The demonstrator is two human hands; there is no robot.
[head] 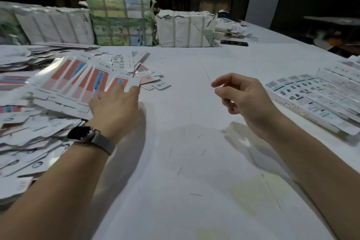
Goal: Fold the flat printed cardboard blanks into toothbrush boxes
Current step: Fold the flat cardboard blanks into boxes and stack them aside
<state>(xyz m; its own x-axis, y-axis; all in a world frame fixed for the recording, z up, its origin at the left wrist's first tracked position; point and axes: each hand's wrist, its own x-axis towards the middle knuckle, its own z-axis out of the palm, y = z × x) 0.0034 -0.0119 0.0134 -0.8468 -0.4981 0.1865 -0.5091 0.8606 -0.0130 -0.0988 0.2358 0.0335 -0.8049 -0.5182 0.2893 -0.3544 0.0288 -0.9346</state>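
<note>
blanks under left hand

White table: flat blanks left, folded boxes right, bundles behind.

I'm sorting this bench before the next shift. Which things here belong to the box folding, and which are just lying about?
Part of the job:
- fanned flat blanks, under the left hand
- loose heap of blanks
- row of folded boxes
- right hand, holding nothing

Lying about:
- strapped bundles along the back
- paper scraps
- wristwatch
</note>
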